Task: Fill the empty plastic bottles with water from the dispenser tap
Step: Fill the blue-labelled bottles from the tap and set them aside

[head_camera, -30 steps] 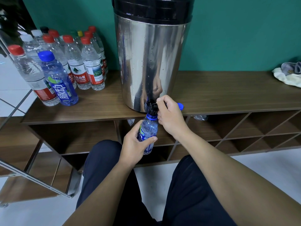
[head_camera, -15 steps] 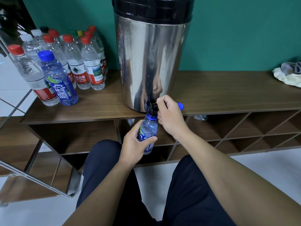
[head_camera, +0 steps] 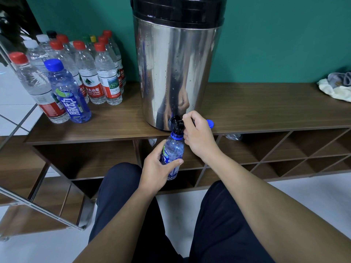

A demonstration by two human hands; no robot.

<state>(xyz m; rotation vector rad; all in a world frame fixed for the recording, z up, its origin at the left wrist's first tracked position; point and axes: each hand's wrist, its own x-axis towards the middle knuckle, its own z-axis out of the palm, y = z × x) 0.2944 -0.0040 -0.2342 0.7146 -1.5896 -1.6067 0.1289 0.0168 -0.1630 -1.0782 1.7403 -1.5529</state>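
Note:
A tall steel dispenser (head_camera: pixel 176 73) with a black lid stands on the wooden shelf (head_camera: pixel 266 109). Its black tap (head_camera: pixel 176 123) sticks out at the bottom front. My left hand (head_camera: pixel 155 168) grips a small blue-tinted plastic bottle (head_camera: pixel 173 149), uncapped, with its mouth right under the tap. My right hand (head_camera: pixel 197 137) holds the tap lever with curled fingers. A blue cap (head_camera: pixel 210 123) lies on the shelf just behind my right hand.
Several capped bottles (head_camera: pixel 89 73) with red, white and blue caps stand in a group on the shelf's left end. A crumpled cloth (head_camera: pixel 336 88) lies at the far right. Open compartments run under the shelf. My knees are below, close to the shelf front.

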